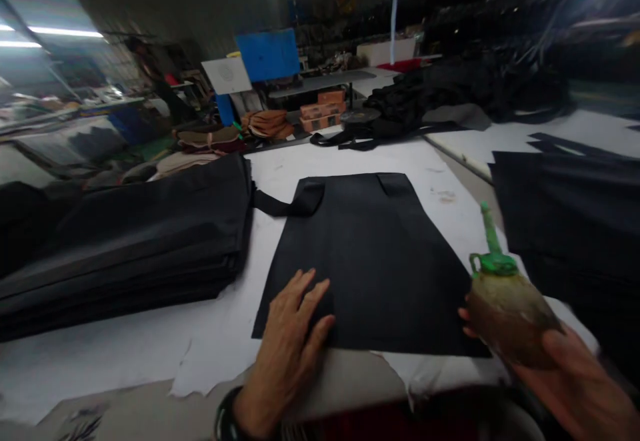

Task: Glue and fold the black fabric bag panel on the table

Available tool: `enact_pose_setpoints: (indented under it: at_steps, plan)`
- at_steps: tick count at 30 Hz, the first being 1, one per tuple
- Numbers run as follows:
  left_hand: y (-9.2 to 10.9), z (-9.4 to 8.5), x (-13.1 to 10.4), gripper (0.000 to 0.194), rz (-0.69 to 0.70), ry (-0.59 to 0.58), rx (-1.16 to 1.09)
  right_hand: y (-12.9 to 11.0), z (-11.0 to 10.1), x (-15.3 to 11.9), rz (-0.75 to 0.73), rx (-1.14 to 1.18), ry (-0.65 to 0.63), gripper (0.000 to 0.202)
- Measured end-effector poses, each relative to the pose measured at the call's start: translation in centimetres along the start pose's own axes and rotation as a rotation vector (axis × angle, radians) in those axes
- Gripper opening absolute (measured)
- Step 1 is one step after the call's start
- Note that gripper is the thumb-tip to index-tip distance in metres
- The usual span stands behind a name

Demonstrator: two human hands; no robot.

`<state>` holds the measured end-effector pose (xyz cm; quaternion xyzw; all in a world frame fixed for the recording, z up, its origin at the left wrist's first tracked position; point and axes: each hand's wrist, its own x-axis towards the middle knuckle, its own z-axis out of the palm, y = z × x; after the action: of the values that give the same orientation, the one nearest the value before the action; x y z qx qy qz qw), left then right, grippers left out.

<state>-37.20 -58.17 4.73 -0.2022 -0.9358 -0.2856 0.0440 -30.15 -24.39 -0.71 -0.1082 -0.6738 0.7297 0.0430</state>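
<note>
A black fabric panel [375, 261] lies flat on the white-covered table, with a folded flap at its top right and a black strap [280, 205] at its top left. My left hand [293, 341] rests on the panel's lower left part, its fingers apart. To the right, my right hand [575, 374] is wrapped round a glue bottle [515, 314] with a green cap and nozzle. The bottle is tilted, nozzle upward, beside the panel's lower right corner.
A thick stack of black panels [150, 234] sits at the left, and more black pieces [575, 208] at the right. Brown bundles [267, 123], orange boxes [323, 111] and heaped black straps [410, 101] are behind. A person [157, 81] is at the back left.
</note>
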Motion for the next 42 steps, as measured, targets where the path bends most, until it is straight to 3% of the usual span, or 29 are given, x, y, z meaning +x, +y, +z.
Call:
enact_pose_setpoints:
  at_steps: [4, 8, 12, 15, 20, 23, 26, 33, 37, 42]
  plan:
    - [-3.5, 1.3, 0.1, 0.045, 0.063, -0.054, 0.243, -2.6, -1.1, -0.4, 0.093, 0.054, 0.022, 0.073]
    - [-4.1, 2.6, -1.0, 0.045, 0.065, -0.036, 0.334, -4.2, -0.9, -2.6, 0.178, 0.16, 0.041, 0.07]
    - [-4.3, 2.9, -0.8, 0.044, 0.099, 0.011, 0.383, -3.2, -1.8, -5.7, 0.153, 0.204, 0.138, 0.066]
    - [-3.7, 2.7, -0.7, 0.046, 0.101, 0.017, 0.424, -1.6, -2.7, -8.5, 0.166, 0.275, 0.256, 0.055]
    - [-1.2, 1.9, -2.0, 0.046, 0.023, -0.007, 0.528, -0.1, -2.6, -13.3, 0.287, 0.614, 0.456, 0.04]
    - [-0.3, 1.7, -2.8, 0.045, 0.008, 0.009, 0.56, 0.1, -1.8, -15.8, 0.307, 0.731, 0.413, 0.04]
    - [-0.1, 1.7, -3.1, 0.045, 0.003, 0.044, 0.56, 0.3, -1.1, -17.5, 0.303, 0.707, 0.37, 0.04]
    - [-0.2, 1.9, -3.4, 0.043, 0.009, 0.081, 0.506, -0.5, 1.7, -18.5, 0.275, 0.613, 0.463, 0.038]
    - [-0.4, 2.0, -3.6, 0.044, 0.015, 0.094, 0.503, -0.4, 3.6, -18.5, 0.29, 0.661, 0.439, 0.034]
    - [-0.7, 1.9, -3.5, 0.043, 0.022, 0.099, 0.473, 0.2, 4.0, -18.3, 0.328, 0.699, 0.52, 0.041]
